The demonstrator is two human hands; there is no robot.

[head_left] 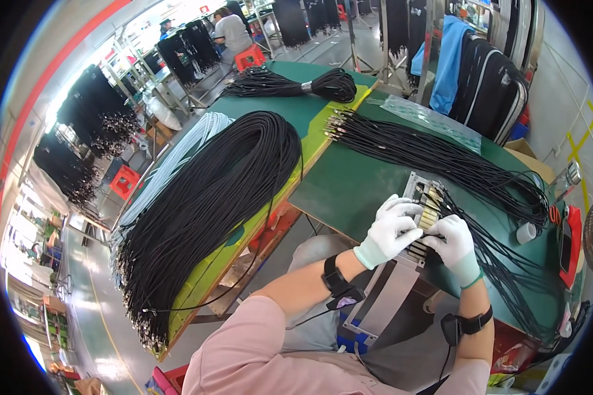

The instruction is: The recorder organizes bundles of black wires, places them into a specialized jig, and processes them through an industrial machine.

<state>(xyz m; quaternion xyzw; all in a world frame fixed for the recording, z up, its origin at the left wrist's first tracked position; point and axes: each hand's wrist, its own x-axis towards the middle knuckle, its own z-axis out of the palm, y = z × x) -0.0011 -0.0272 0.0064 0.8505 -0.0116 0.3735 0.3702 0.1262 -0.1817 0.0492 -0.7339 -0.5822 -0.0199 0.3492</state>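
- Head view: your left hand (390, 232), in a white glove, lies on the metal jig plate (420, 197) at the near edge of the green table (349, 184); its fingers are curled together and press down on the plate's left side.
- Your right hand (453, 242), also gloved, sits just beside the left one, its fingertips bunched on the black cables (464, 224) that run across the plate; whether they pinch a single cable you cannot tell from here.
- Those cables fan out from the plate toward your right and trail over the table's near edge.
- A second spread of black cables with metal ends (408, 148) lies farther back on the same table, its ends pointing left.
- On the next table to your left a thick black cable bundle (211, 197) drapes over the top, with a white cable bundle (171, 164) beside it.
- A small white roll (526, 232) stands near the right-hand cables.
- A black strap circles each of your wrists.
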